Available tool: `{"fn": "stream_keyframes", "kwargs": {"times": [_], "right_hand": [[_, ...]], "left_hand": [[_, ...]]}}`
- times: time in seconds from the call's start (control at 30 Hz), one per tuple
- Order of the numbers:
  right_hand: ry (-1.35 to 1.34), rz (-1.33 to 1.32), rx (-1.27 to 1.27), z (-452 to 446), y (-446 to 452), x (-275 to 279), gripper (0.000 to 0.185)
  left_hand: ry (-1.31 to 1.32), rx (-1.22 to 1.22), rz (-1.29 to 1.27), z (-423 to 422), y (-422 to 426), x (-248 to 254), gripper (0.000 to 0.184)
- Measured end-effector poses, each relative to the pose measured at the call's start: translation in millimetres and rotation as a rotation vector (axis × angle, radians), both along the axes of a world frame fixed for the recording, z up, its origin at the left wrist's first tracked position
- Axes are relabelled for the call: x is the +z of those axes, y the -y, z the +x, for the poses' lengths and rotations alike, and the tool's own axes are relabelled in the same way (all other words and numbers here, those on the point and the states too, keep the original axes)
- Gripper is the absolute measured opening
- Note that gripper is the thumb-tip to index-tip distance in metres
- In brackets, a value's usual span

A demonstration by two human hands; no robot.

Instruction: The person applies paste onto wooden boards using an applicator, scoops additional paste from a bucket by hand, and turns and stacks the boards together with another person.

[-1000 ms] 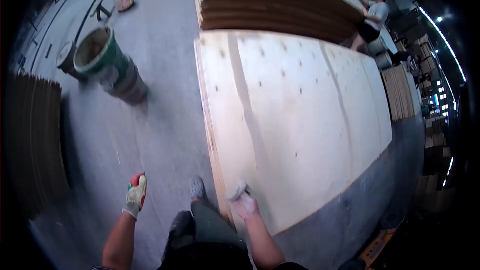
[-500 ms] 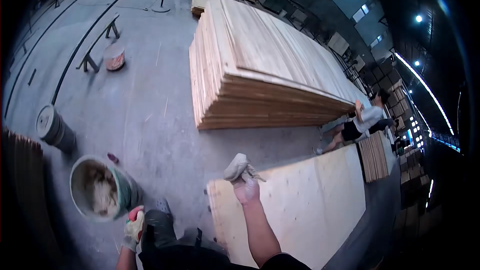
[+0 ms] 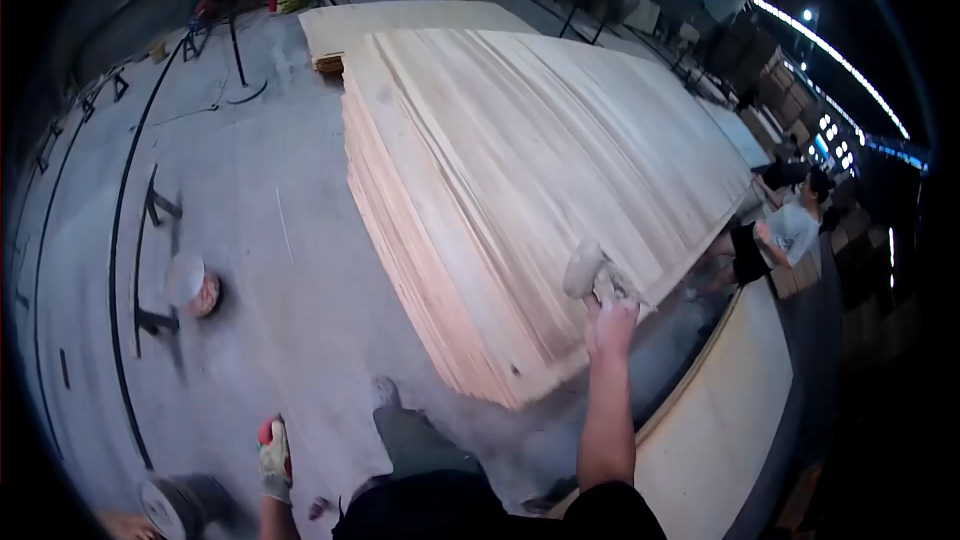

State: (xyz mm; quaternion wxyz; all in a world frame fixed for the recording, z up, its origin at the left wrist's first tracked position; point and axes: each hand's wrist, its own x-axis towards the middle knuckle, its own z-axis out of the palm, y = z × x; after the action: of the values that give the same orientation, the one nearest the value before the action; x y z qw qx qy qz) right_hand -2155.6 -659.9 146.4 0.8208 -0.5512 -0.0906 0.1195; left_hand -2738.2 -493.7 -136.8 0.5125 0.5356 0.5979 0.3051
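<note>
My right hand (image 3: 612,322), its fingers smeared pale, is closed on a grey-white putty-like lump (image 3: 584,270). Whether a tool sits inside the lump cannot be made out. Behind and below this hand lies the near right part of a tall stack of thin wood sheets (image 3: 510,170), whose top sheet has streaked grain. Low on the left, my left hand (image 3: 273,455) wears a light glove with red on it. Its fingers are curled, and what they hold, if anything, is hidden.
A pale plywood sheet (image 3: 720,410) lies at lower right. Beyond it, a person in a light shirt (image 3: 793,233) stands beside the stack. On the left floor are a bucket (image 3: 190,285), a low trestle (image 3: 150,320), a lidded drum (image 3: 165,508) and dark rails (image 3: 118,270).
My view has turned and moved closer to the tall stack. My right hand, still holding the lump, is now over the stack's edge in view. The large tub has left the view.
</note>
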Motion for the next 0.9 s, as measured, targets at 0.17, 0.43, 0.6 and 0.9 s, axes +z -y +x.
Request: {"fn": "stream_keyframes", "kwargs": {"times": [0.17, 0.43, 0.6, 0.9], "right_hand": [[-0.177, 0.247, 0.053, 48, -223, -1, 0.043], [-0.359, 0.44, 0.147, 142, -533, -34, 0.043], [-0.308, 0.513, -0.03, 196, -679, -48, 0.047], [-0.256, 0.701, -0.433, 240, -752, -75, 0.054]], "left_hand": [[0.196, 0.397, -0.526, -53, -98, 12, 0.027], [0.374, 0.126, -0.659, -118, -467, -108, 0.054], [0.617, -0.056, -0.092, 219, -849, 5, 0.044], [0.321, -1.215, -0.378, 843, -1051, 167, 0.062]]}}
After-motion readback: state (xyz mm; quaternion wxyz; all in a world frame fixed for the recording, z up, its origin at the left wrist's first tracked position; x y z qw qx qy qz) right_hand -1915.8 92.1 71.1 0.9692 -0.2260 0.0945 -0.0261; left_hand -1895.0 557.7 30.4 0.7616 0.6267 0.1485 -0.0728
